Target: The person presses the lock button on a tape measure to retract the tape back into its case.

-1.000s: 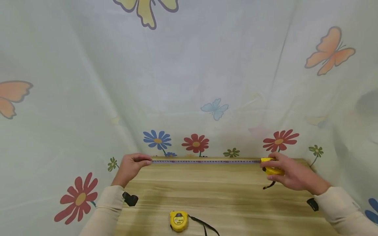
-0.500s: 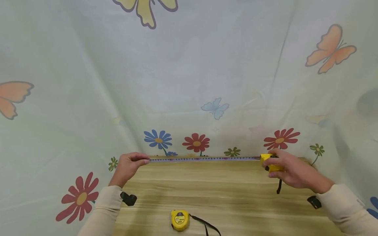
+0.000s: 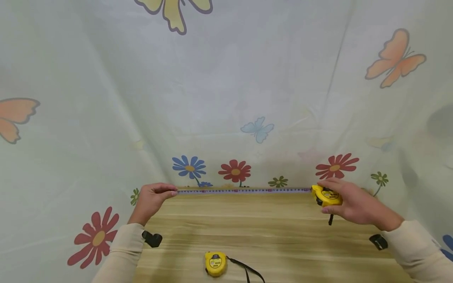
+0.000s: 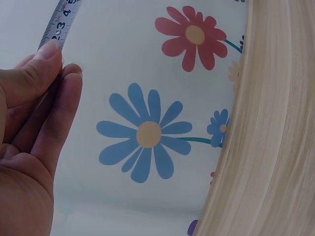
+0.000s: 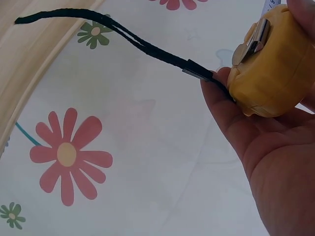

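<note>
Between my hands a tape measure's blade (image 3: 244, 191) runs straight across, level with the table's far edge. My left hand (image 3: 152, 199) pinches the blade's free end between thumb and fingers; in the left wrist view the printed scale (image 4: 61, 25) leaves the thumb tip. At the other end my right hand (image 3: 354, 204) grips the yellow case of that tape measure (image 3: 326, 195). The right wrist view shows the case (image 5: 275, 64) with a metal clip and a dark wrist cord (image 5: 147, 48) hanging from it. The right fingers are partly hidden behind the case.
A second yellow tape measure (image 3: 215, 263) lies on the wooden table (image 3: 247, 224) near the front, its black cord (image 3: 247, 268) stretching right. Behind and around the table hangs a pale sheet (image 3: 226, 86) printed with flowers and butterflies.
The left hand has drawn slightly left, so the exposed blade is a little longer. The right hand has shifted its hold and the case has turned. The second tape measure stays put.
</note>
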Motion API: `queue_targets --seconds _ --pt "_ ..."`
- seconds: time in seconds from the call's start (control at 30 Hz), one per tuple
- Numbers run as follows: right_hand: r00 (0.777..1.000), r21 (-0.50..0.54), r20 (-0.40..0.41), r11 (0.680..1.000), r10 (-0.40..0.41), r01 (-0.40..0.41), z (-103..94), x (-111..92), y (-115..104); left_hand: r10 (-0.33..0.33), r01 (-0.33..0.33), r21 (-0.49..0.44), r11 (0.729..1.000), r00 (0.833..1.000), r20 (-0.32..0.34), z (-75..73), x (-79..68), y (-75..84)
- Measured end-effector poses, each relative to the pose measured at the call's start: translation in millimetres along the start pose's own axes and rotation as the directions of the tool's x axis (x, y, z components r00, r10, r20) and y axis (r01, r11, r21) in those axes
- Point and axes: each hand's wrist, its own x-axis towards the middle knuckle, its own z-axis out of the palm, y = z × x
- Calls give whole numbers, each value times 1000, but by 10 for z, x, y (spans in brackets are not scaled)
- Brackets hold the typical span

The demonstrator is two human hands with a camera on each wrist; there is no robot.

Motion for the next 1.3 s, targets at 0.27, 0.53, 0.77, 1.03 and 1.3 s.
queue_targets --seconds 0.27,0.53,0.77,1.03,1.3 --pt "998 -14 -18 999 -52 52 2 29 -28 -9 9 -11 1000 1000 -5 -8 -29 7" --pt "997 0 -23 998 -67 67 -9 28 -32 6 -5 -54 999 1000 8 -8 -37 30" --pt "998 -5 -8 998 -59 59 -15 41 -37 27 -26 -90 996 1000 4 18 -33 67" --pt "998 18 -7 998 -55 55 -35 32 -43 44 -43 -114 993 999 2 26 -8 79" --pt "993 13 -43 994 -107 108 -46 22 -42 59 -59 -120 991 998 -5 38 0 119"
